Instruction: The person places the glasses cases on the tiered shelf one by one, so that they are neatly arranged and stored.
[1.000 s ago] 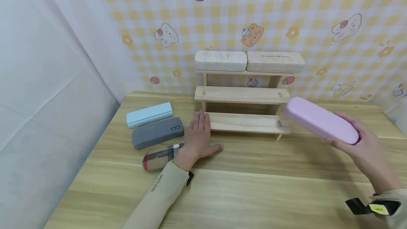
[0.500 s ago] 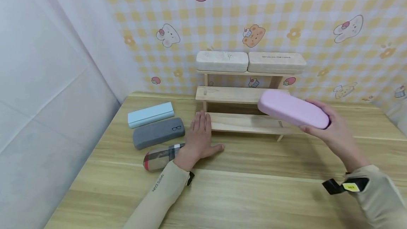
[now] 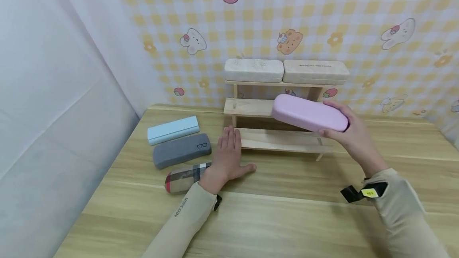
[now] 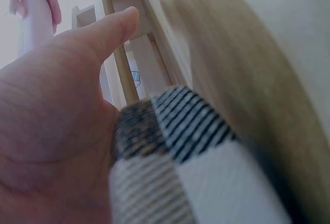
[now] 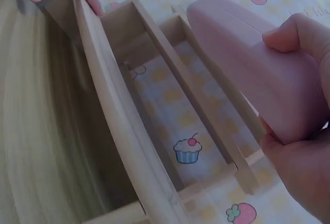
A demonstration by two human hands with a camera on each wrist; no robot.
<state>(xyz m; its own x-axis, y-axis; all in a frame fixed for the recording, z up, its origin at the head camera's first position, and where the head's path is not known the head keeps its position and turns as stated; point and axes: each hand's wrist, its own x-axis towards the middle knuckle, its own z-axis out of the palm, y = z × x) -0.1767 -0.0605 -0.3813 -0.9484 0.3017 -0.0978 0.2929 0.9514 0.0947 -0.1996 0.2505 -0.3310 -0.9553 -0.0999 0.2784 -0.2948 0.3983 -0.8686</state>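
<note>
My right hand [image 3: 349,134] grips the right end of a pink glasses case [image 3: 308,112], with the thumb on the near side. In the head view the case overlaps the middle and lower tiers of a three-step wooden rack [image 3: 272,136]. The right wrist view shows the pink case [image 5: 252,59] tilted beside the rack's tiers. My left hand [image 3: 226,158] lies with straight fingers on the left end of the lowest tier. Its wrist is over a plaid glasses case [image 3: 183,178], whose right end is hidden behind it.
On the top tier sit two pale cases, a left one [image 3: 254,70] and a right one [image 3: 315,71] with printed lettering. Left of the rack lie a light blue case [image 3: 173,129] and a grey case [image 3: 182,150] on the wooden table [image 3: 279,226]. A checked cloth hangs behind.
My right hand has carried the pink case leftward from beside the rack to in front of its middle tier. The left hand has stayed on the rack. The head view has shifted slightly.
</note>
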